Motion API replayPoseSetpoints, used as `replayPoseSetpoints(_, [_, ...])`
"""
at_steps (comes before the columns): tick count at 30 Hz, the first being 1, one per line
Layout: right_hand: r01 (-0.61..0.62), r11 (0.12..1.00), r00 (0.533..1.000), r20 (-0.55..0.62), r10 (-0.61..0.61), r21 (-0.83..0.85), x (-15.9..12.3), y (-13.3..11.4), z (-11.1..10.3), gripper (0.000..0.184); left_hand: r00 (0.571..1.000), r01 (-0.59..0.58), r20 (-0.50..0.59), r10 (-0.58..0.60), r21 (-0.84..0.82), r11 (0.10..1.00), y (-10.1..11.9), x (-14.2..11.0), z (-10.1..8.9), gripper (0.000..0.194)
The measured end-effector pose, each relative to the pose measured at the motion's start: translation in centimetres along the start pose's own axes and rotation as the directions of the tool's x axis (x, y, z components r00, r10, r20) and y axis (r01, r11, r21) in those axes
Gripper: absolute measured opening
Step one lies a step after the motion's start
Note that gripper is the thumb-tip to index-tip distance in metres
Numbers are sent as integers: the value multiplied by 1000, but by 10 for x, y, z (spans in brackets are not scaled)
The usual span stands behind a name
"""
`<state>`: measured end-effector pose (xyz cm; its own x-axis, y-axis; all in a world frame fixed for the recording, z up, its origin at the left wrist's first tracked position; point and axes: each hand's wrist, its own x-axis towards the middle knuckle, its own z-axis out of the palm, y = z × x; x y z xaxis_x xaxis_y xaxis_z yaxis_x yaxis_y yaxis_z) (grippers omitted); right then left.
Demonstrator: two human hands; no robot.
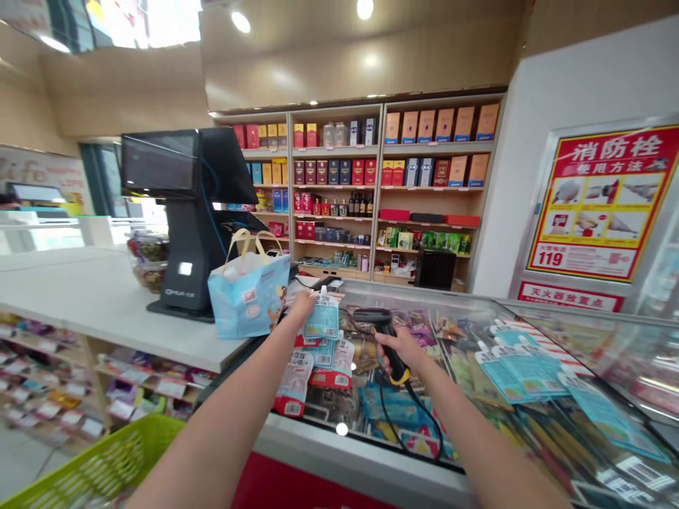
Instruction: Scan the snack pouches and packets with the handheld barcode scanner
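Note:
My right hand (403, 351) is wrapped round the grip of a black and yellow barcode scanner (374, 316), whose head points left. The scanner's cable curls down over the glass counter. A blue spouted drink pouch (322, 319) is pinched at its upper left side by my left hand (303, 305), closed on it. Beneath and in front of that pouch lie red and white spouted pouches (294, 382), with more blue ones in the pile. On the right part of the glass, several blue pouches (520, 371) lie overlapping.
Left of the pile stand a light blue carrier bag (248, 297) and a black checkout terminal (183, 240) on the white counter (79, 283). At lower left sits a green basket (106, 459). Packed snacks show under the glass display counter (450, 311). Shelves (337, 150) of boxes line the back.

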<state>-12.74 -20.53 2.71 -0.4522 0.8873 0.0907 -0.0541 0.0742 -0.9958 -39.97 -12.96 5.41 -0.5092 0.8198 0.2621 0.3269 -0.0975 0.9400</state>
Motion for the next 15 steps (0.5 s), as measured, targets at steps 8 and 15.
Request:
replayPoseSetpoints(8, [-2,1000,999,48,3,-25,12,5,16,40,993,-74,-51,111,475,877,-15,-1,-22,11])
replayPoseSetpoints(15, [-28,1000,999,-20,28,5,7,7,2,41,960,-196,62,272,844,499,11,-22,-11,34])
